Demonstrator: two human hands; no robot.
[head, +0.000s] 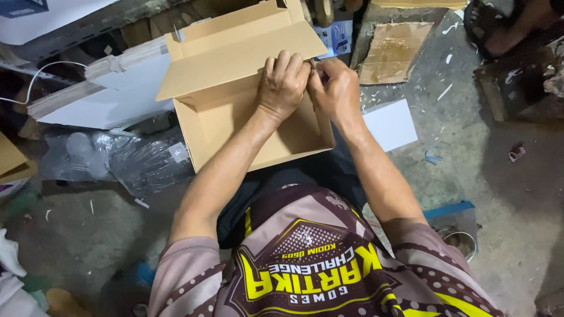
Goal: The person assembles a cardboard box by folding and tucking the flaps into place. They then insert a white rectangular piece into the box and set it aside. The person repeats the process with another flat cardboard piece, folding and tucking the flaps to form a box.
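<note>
A brown cardboard box (211,126) lies open in front of me on my lap, its lid flap (235,56) folded back. My left hand (282,85) and my right hand (336,91) meet over the box's right inner wall, fingers curled and pinching the cardboard edge near the lid hinge. Whether a small object sits between the fingertips cannot be made out. The inside of the box shows bare cardboard.
A stack of flat white sheets (106,97) lies to the left, with clear plastic bags (117,158) below it. A white sheet (390,124) and a cardboard piece (390,53) lie on the concrete floor at right. Another person's sandalled foot (499,26) shows at top right.
</note>
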